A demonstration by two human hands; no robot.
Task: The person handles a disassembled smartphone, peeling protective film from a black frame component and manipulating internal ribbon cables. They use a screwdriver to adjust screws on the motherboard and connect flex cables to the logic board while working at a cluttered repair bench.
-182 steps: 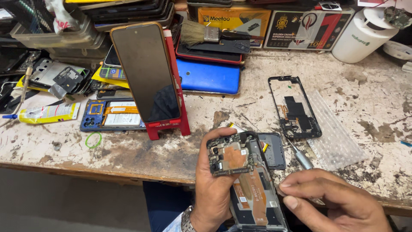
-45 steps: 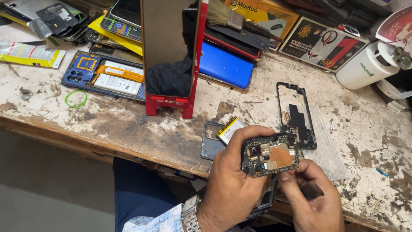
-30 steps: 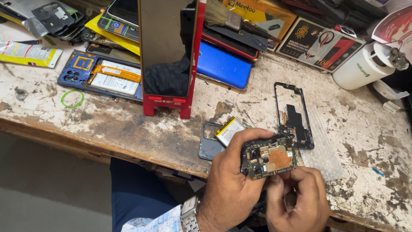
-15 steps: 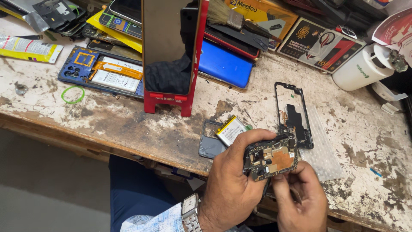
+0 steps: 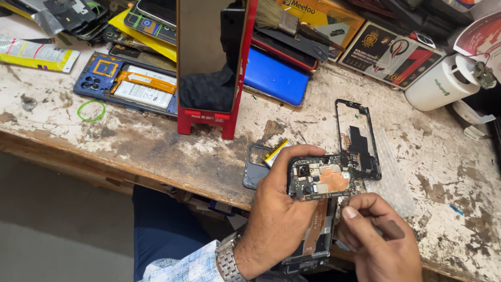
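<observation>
1. Head view showed the left hand point(image 5: 276, 219) closed around an opened phone point(image 5: 313, 209), back cover off, held just over the near edge of the worktop point(image 5: 156, 151). Its thumb and fingers pinched the upper end, where the dark circuit board point(image 5: 321, 177) with a copper-coloured patch lay exposed.

2. The right hand point(image 5: 378, 240) sat just beside the phone's lower right, its grip shut on a small brown-handled tool point(image 5: 389, 228); the tip was hidden, so I could not tell what it touched.

3. To my eye, the phone hung partly off the worktop, so a slackened grip could let it drop toward the person's lap. A slip of the tool might scrape the bare board or nick the orange flex strip running down the phone's middle.

4. Counted from where I stood: two hands, one held phone, one tool. On the worktop lay one black inner frame point(image 5: 357, 138), one grey back cover point(image 5: 257, 167) with a small yellow-edged part on it, one red stand point(image 5: 209, 112) holding a dark screen panel, one opened blue phone point(image 5: 128, 86), one green rubber ring point(image 5: 91, 110), one white cup point(image 5: 441, 83) and one brush point(image 5: 282, 18).
</observation>
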